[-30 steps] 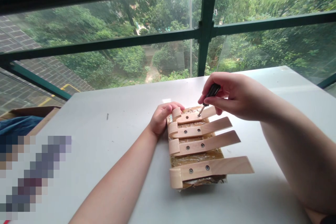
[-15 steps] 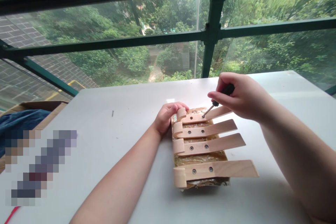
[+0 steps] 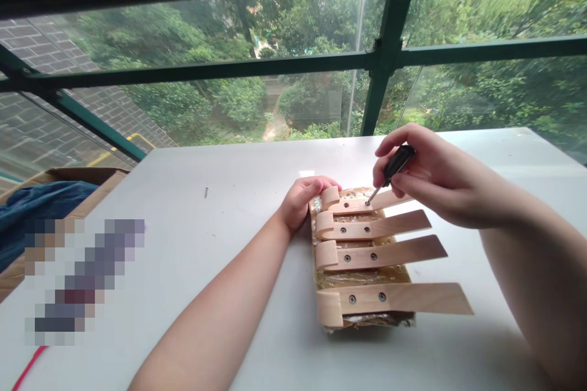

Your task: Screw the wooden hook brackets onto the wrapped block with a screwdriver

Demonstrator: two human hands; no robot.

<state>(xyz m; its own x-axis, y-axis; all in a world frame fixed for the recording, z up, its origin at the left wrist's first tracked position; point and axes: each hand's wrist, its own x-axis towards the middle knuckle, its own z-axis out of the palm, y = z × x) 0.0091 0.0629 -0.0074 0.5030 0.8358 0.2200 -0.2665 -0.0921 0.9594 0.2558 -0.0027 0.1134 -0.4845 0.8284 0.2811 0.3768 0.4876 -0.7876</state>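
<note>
My right hand (image 3: 431,174) grips a screwdriver (image 3: 398,165) by its black handle, fingers loosely curled round it. The shaft slants down to a screw (image 3: 367,203) in the farthest wooden strip (image 3: 358,205). Left of that screw is a dark hole in the same strip. My left hand (image 3: 305,198) is wrapped round the far left corner of a block wrapped in clear tape (image 3: 367,279). Several pale wooden strips lie across this block, each with a raised curved left end. The nearer strips, such as the front one (image 3: 426,298), each carry two screws.
A loose screw (image 3: 206,192) lies on the white table (image 3: 220,293) to the left. A pixelated object (image 3: 92,281) and a red cord (image 3: 30,368) are at the lower left. Beside the table is a cardboard box (image 3: 103,192) with blue cloth in it. Windows stand behind.
My right hand has turned round the screwdriver handle, its fingers now looser and more of the handle showing. The tip stays at the same screw. The whole view has shifted slightly.
</note>
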